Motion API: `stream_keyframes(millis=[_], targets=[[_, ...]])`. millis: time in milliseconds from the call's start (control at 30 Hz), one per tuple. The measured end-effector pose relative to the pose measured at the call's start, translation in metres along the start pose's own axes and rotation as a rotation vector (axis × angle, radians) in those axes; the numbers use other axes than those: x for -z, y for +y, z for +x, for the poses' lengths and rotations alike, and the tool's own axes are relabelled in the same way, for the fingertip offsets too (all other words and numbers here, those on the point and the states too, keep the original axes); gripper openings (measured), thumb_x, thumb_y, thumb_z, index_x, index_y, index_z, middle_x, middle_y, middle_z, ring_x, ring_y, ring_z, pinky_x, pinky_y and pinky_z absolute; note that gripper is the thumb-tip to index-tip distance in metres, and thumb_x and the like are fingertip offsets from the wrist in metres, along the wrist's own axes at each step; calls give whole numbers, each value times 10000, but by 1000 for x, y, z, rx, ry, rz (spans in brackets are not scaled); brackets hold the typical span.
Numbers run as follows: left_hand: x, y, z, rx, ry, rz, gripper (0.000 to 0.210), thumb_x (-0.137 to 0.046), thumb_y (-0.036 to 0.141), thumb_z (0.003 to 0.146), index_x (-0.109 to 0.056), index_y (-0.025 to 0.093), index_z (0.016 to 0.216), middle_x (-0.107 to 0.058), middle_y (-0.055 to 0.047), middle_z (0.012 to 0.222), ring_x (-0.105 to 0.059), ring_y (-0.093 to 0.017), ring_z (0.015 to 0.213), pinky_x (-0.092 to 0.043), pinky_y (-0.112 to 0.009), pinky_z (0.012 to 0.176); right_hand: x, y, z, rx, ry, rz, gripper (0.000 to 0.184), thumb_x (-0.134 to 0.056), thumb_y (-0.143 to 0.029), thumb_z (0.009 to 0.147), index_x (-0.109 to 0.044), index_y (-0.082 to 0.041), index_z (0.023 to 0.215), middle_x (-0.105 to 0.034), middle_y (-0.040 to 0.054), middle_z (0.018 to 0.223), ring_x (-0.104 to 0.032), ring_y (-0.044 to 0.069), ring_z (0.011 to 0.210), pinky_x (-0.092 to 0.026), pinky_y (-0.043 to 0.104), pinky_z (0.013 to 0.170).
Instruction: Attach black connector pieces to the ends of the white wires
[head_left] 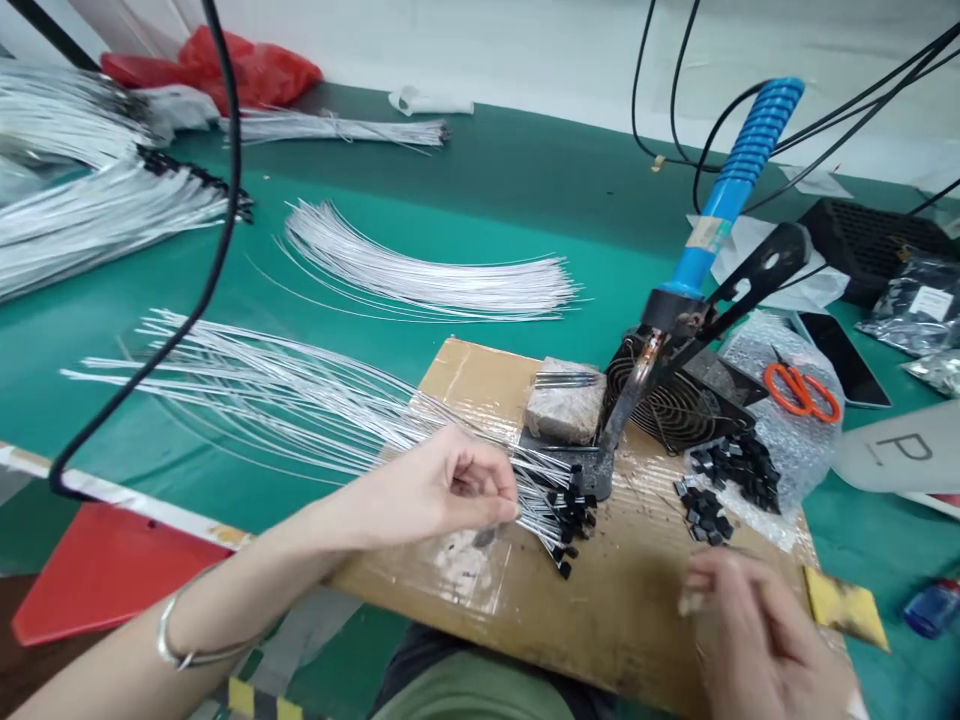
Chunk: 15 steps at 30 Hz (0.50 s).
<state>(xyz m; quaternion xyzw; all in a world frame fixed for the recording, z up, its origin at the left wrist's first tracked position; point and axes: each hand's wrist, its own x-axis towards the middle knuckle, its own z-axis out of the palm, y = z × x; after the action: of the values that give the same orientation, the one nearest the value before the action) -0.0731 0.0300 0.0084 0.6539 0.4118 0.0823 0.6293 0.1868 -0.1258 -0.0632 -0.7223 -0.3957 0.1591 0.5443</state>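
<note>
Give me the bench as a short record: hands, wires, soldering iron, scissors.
Left hand: over the near wires, thumb and fingers drawn together; whether they pinch one is unclear
Right hand: blurred, over the cardboard, closest to the small pile of black caps; contents unclear
Near wires: white, black ends at right
Middle wires: white, bundled on the green table
Soldering iron: tilted, blue handle up
Scissors: orange-handled, on bubble wrap

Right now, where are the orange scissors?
Right side of the head view: the orange scissors lie on the bubble wrap, beside the dark phone, beyond the right hand.
</note>
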Motion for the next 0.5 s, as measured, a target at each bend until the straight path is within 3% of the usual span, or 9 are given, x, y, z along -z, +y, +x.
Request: stream_keyframes(millis=[67,200,367,500], targets=[[-10,-2,0,-7,25,-18,234,-748,351,836,-717,149,725,-625,-10,621,-488,-126,595,-368,-238,569,-18,-23,-10,-67,-142,34,359,-771,-522,922,-754,-216,735,-662,6,632,-630,159,599,-506,239,590],[-22,2,-4,2,62,-26,237,-712,357,856,-734,143,756,-616,-6,630,-464,-123,596,-353,-241,566,-40,-50,-18,-167,-386,165,333,-716,-484,946,-758,-215,753,-659,-3,639,-486,120,507,-434,243,527],[-28,6,-4,-24,101,-49,199,-704,314,863,-734,155,748,-637,-2,644,-465,-120,595,-350,-233,558,-45,-54,-13,-226,-450,219,348,-742,-457,926,-720,-202,690,-604,-17,595,-433,110,500,-381,237,501],[-31,5,-4,3,77,-42,188,-714,309,865,-725,160,752,-613,9,631,-453,-122,585,-341,-234,542,-44,-52,-11,-167,-460,186,329,-742,-400,934,-692,-214,667,-550,-40,582,-418,105,499,-334,226,482]])
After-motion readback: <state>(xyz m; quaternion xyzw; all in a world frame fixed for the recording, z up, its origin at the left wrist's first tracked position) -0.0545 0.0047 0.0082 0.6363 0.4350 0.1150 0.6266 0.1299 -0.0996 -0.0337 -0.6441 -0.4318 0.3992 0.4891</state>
